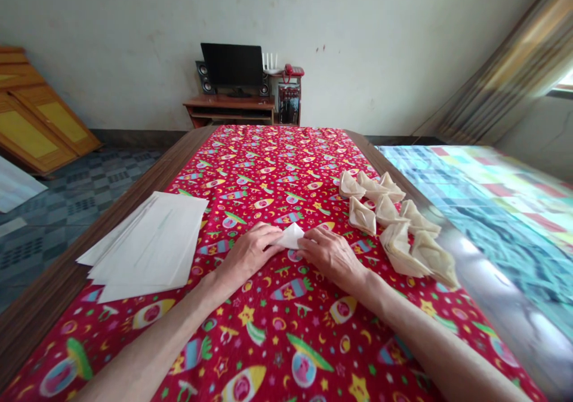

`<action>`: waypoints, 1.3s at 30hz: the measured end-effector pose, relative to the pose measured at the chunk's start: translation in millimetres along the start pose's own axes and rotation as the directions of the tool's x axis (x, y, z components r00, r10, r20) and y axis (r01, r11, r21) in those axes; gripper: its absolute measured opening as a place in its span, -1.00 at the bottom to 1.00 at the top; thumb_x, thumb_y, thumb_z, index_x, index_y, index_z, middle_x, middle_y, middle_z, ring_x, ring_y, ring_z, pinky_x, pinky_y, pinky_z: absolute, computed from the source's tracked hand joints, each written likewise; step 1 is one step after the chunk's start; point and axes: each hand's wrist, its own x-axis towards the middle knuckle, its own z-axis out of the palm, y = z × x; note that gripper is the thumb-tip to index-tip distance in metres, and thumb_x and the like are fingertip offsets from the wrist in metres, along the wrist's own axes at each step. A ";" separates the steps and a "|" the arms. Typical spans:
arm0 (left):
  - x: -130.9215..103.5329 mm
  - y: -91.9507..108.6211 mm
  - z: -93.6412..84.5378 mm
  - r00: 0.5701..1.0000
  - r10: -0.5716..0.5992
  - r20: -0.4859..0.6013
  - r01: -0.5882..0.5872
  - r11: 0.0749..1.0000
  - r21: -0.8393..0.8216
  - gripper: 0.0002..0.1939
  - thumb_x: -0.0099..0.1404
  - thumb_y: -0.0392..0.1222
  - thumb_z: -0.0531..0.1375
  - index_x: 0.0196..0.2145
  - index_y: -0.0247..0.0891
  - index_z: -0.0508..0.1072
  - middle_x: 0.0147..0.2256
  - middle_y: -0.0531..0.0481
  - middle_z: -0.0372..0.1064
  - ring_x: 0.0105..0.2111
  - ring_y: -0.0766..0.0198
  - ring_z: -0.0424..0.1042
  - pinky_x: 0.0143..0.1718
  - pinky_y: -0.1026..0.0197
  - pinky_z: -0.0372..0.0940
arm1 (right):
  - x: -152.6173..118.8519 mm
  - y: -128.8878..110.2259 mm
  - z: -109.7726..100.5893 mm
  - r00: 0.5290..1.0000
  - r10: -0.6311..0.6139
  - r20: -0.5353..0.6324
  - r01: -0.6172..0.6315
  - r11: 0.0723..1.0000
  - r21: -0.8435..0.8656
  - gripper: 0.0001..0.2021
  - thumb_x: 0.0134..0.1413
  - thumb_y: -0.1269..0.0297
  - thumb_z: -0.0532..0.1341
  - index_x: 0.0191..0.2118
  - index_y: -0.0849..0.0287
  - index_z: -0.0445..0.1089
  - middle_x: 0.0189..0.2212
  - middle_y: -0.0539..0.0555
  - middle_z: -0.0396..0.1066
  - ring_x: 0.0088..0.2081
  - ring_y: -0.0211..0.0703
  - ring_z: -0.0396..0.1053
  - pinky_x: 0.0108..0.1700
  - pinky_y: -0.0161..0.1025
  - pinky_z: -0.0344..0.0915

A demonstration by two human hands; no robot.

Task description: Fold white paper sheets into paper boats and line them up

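Between my two hands lies a small piece of folded white paper (pixel 292 236), its peak pointing away from me. My left hand (pixel 257 246) has its fingers closed on the left end of the paper. On the other end, my right hand (pixel 329 251) grips with bent fingers. Off to the left is a loose stack of white paper sheets (pixel 154 244), slightly fanned. Several folded paper boat-like shapes (pixel 362 215) in a cream tone stand grouped on the right, beyond my right hand.
A red cloth (pixel 268 175) with rocket and star prints covers the middle of the long table, whose dark wooden edge (pixel 147 205) shows at the left. A bed (pixel 505 229) stands close on the right. At the far wall is a desk with a monitor (pixel 231 66).
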 end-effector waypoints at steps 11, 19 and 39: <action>0.6 -1.6 2.3 0.999 -0.004 -0.048 0.003 1.000 -0.019 -0.79 0.30 -0.18 0.15 -0.14 -0.24 0.47 -0.20 -0.09 0.46 -0.18 0.22 0.43 -0.14 0.14 0.40 | 1.3 -2.7 4.7 1.000 0.019 0.013 -0.018 0.998 -0.067 -0.81 0.28 0.31 0.03 -0.29 0.18 0.36 -0.35 0.07 0.34 -0.29 -0.21 0.25 -0.31 -0.31 0.14; 0.8 -0.7 0.9 1.000 -0.011 0.008 0.011 1.000 0.019 -0.76 0.30 -0.13 0.14 -0.12 -0.26 0.45 -0.17 -0.11 0.45 -0.16 0.19 0.40 -0.12 0.13 0.38 | -0.3 -9.7 -4.0 0.994 -0.104 0.030 0.108 0.963 -0.245 -0.81 0.25 0.44 0.01 -0.08 0.25 0.30 -0.33 0.12 0.35 -0.30 -0.13 0.23 -0.35 -0.23 0.12; 0.7 4.4 2.9 0.999 0.010 -0.052 -0.006 0.997 0.072 -0.84 0.34 -0.23 0.09 -0.22 -0.23 0.47 -0.24 -0.04 0.47 -0.21 0.24 0.41 -0.18 0.17 0.38 | 7.3 -26.1 5.0 0.999 0.045 -0.019 -0.048 0.953 -0.300 -0.86 0.15 0.51 0.05 -0.29 0.24 0.34 -0.37 0.13 0.38 -0.32 -0.07 0.26 -0.32 -0.16 0.11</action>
